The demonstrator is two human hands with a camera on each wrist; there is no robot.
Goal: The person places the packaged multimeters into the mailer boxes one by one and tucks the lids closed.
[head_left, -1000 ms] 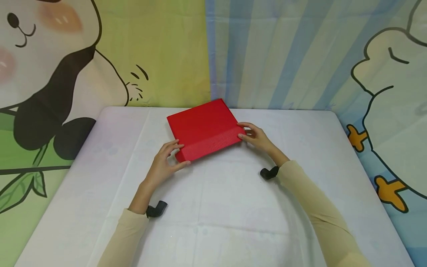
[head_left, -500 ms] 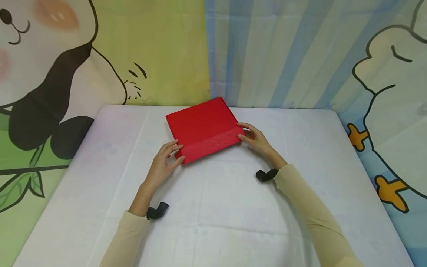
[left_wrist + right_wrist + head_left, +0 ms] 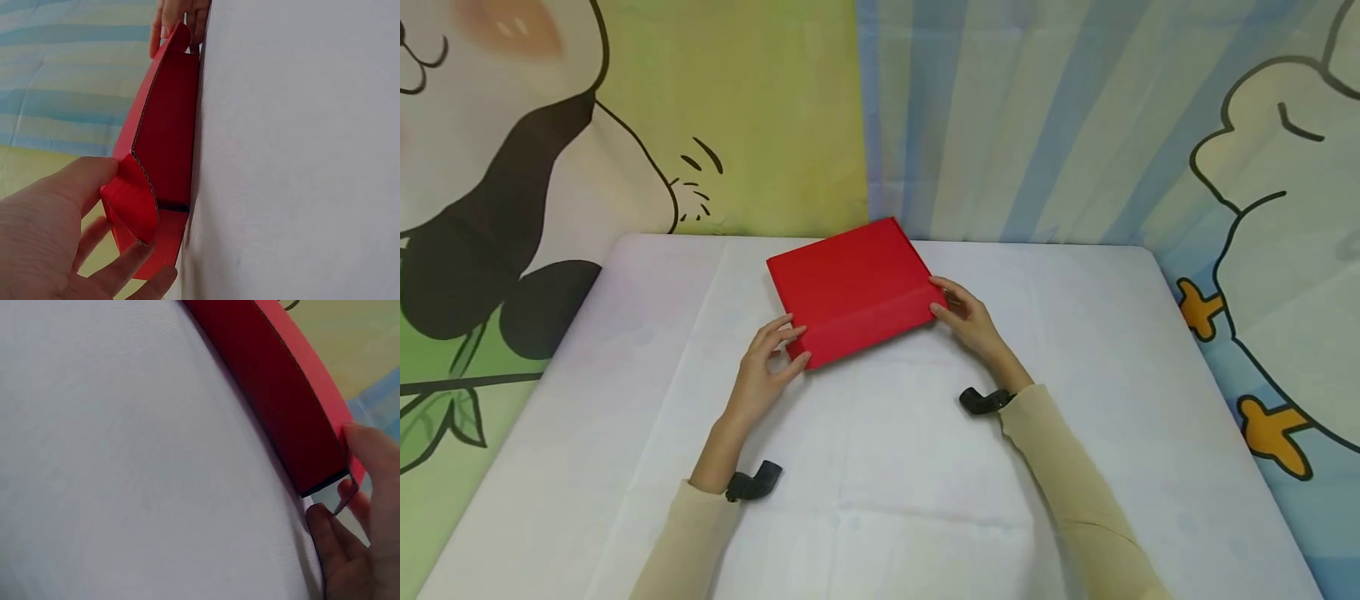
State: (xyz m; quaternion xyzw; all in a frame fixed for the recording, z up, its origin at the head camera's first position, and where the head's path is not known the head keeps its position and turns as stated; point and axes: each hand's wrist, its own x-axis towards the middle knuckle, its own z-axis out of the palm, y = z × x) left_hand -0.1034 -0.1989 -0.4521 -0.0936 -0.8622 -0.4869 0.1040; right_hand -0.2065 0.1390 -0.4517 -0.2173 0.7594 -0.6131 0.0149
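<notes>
A red cardboard box (image 3: 850, 279) lies at an angle near the back of the white table. Its lid is down on top, but the front edge stands slightly off the base, and the left wrist view shows a gap along it. At the front left corner, my left hand (image 3: 756, 375) pinches the lid's side flap (image 3: 134, 197) between thumb and fingers. My right hand (image 3: 973, 325) holds the front right corner, its thumb (image 3: 362, 440) on the lid and its fingers by the flap below. The red front wall (image 3: 275, 394) fills part of the right wrist view.
White cloth covers the table (image 3: 880, 467). Behind it hangs a printed curtain (image 3: 737, 108) with cartoon animals and stripes. A black wrist mount (image 3: 754, 482) sits on the left wrist and another black mount (image 3: 985, 402) on the right.
The left thumb has drawn back left to the box corner. The lid's front edge looks slightly lower. My right forearm has swung inward to the left, and the head view has shifted slightly.
</notes>
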